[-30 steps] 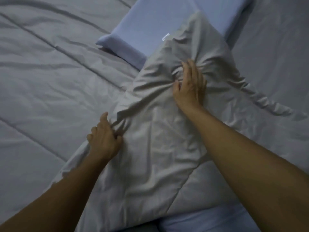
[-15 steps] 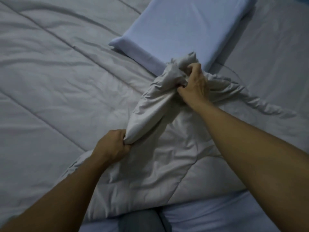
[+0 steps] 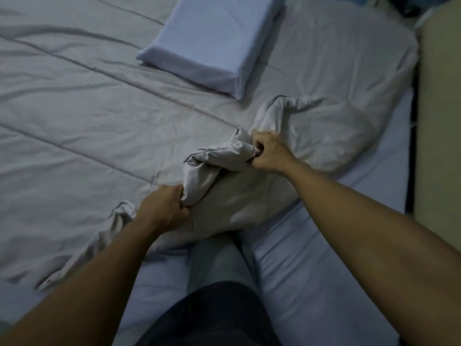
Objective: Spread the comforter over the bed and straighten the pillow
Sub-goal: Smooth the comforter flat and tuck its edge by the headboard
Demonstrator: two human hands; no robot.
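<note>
A grey quilted comforter (image 3: pixel 74 116) lies spread over the left and far parts of the bed, with one corner bunched up in the middle. My left hand (image 3: pixel 163 207) is shut on the near end of that bunched fold. My right hand (image 3: pixel 268 152) is shut on its far end, a little below the pillow. The pale blue pillow (image 3: pixel 212 43) lies flat and uncovered at the top centre, on top of the comforter. Pale blue bedsheet (image 3: pixel 311 258) shows bare near me.
My knee in dark trousers (image 3: pixel 219 308) rests on the bare sheet at the bottom centre. A dark gap (image 3: pixel 411 146) and a beige surface (image 3: pixel 439 121) run along the bed's right edge. The comforter's near edge (image 3: pixel 82 258) lies crumpled at lower left.
Both hands closed on the comforter corner and pulled it back toward me, off the pillow. The pillow is now fully uncovered and more bare sheet shows near me.
</note>
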